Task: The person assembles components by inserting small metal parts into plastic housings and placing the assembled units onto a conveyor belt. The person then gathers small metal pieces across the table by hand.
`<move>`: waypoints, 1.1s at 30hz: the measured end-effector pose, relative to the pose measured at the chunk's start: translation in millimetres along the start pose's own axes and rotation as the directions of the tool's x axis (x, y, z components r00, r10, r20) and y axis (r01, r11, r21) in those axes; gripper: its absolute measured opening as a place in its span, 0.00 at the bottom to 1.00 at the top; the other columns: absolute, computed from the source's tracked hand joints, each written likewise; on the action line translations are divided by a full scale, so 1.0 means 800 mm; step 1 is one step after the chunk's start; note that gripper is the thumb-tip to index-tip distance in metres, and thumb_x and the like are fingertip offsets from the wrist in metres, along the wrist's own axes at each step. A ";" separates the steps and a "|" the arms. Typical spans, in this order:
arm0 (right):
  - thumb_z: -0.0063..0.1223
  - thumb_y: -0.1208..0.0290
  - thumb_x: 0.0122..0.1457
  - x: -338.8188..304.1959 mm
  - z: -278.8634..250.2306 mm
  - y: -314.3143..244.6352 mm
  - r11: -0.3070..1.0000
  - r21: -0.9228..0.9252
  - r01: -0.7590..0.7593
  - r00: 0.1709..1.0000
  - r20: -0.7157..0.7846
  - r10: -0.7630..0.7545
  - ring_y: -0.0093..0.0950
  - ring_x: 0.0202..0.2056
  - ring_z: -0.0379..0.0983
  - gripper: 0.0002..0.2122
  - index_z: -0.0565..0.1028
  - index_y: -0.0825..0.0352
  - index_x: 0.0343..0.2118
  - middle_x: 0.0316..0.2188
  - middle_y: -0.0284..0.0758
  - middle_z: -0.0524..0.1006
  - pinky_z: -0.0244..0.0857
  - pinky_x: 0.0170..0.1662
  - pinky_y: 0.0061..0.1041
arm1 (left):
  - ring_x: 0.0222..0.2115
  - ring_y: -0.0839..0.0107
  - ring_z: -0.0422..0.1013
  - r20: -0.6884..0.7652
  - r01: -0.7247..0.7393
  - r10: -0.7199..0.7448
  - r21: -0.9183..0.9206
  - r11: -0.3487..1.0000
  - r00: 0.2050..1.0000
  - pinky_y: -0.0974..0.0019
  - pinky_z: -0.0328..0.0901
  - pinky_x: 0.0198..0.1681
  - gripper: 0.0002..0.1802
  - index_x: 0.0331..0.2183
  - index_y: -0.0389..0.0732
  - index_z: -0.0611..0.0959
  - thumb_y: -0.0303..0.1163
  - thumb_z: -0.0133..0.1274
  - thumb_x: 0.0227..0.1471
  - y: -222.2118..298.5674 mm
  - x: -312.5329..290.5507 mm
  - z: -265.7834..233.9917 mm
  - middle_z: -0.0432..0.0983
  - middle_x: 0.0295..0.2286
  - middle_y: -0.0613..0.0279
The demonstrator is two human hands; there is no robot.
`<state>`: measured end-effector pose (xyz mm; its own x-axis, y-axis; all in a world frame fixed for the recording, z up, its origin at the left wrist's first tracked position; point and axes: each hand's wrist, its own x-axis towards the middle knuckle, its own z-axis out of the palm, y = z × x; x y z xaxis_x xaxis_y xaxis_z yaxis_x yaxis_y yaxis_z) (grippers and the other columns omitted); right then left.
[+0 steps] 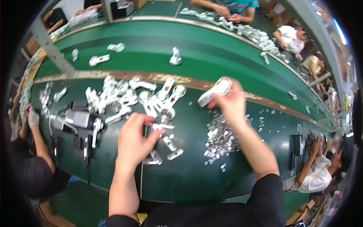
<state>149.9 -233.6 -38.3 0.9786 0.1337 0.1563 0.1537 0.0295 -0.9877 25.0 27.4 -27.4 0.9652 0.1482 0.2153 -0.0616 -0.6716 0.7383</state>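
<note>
My right hand (232, 100) is closed round a white handheld piece (206, 98) with a round ring-shaped head; motion blurs the fingers a little. It is raised near the table's far edge, above a heap of small shiny metal parts (221, 136). My left hand (134, 138) is open, thumb and forefinger apart, with no object visible between them. Close to its fingertips lie a few loose white-and-silver pieces (170, 143). Beyond that hand spreads a pile of similar white ring-headed pieces (113, 94). What lies under the left palm is hidden.
Past the table's worn far edge runs a green conveyor belt (140, 38) carrying scattered white pieces. Grey-black boxy devices (81, 118) with cables stand at the left. A black device (298, 145) sits at the right. Co-workers are at both sides and across the belt.
</note>
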 end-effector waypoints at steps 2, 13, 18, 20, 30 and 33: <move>0.58 0.75 0.56 0.064 -0.051 -0.005 0.779 -0.573 0.254 0.930 -0.075 -0.358 0.30 0.26 0.78 0.18 0.68 0.63 0.48 0.31 0.35 0.79 0.71 0.27 0.29 | 0.23 0.66 0.71 0.020 -0.006 0.004 0.091 0.996 1.000 0.66 0.65 0.26 0.13 0.31 0.36 0.81 0.25 0.65 0.38 -0.014 0.002 -0.014 0.75 0.25 0.58; 0.57 0.71 0.55 0.137 -0.139 0.037 0.244 -0.960 0.138 0.920 0.033 -0.391 0.43 0.38 0.75 0.14 0.75 0.61 0.45 0.37 0.46 0.77 0.70 0.43 0.38 | 0.27 0.61 0.75 0.276 0.020 -0.102 0.286 0.958 0.956 0.60 0.69 0.31 0.09 0.27 0.41 0.82 0.27 0.65 0.38 -0.002 -0.011 -0.004 0.75 0.25 0.61; 0.61 0.77 0.51 -0.042 0.033 -0.024 0.782 -0.465 0.415 0.844 0.517 -0.141 0.27 0.30 0.76 0.03 0.80 0.66 0.29 0.27 0.34 0.78 0.68 0.32 0.26 | 0.24 0.69 0.76 0.154 -0.031 0.028 0.014 0.999 0.988 0.70 0.70 0.26 0.08 0.33 0.36 0.83 0.22 0.60 0.46 -0.002 -0.011 -0.003 0.79 0.25 0.58; 0.61 0.76 0.50 -0.076 0.066 -0.006 0.795 -0.383 0.470 0.780 0.601 -0.172 0.35 0.28 0.74 0.03 0.80 0.67 0.29 0.25 0.38 0.76 0.69 0.33 0.32 | 0.24 0.72 0.77 0.243 0.203 -0.139 -0.262 0.943 0.960 0.72 0.70 0.25 0.07 0.34 0.34 0.83 0.22 0.59 0.49 0.011 -0.006 -0.003 0.79 0.26 0.58; 0.56 0.79 0.50 -0.090 0.073 0.000 0.649 -0.612 0.452 0.828 0.558 -0.050 0.42 0.34 0.71 0.04 0.74 0.70 0.29 0.28 0.42 0.72 0.67 0.39 0.36 | 0.28 0.71 0.77 0.275 0.282 -0.110 -0.735 0.617 0.955 0.71 0.75 0.31 0.22 0.50 0.34 0.73 0.19 0.55 0.52 0.016 -0.006 -0.008 0.72 0.31 0.64; 0.51 0.81 0.51 -0.105 0.066 0.001 0.476 -0.707 0.524 0.823 0.564 -0.069 0.43 0.37 0.70 0.04 0.72 0.69 0.31 0.30 0.44 0.72 0.67 0.41 0.37 | 0.31 0.64 0.78 0.189 0.199 -0.075 -0.824 0.531 0.979 0.66 0.76 0.34 0.16 0.46 0.32 0.74 0.19 0.52 0.54 0.009 -0.004 0.011 0.71 0.35 0.58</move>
<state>60.9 -192.3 -51.4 0.7177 0.6665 0.2016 0.6825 -0.6158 -0.3937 23.6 15.4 -28.5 0.9977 0.0583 0.0351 -0.0497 0.2713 0.9612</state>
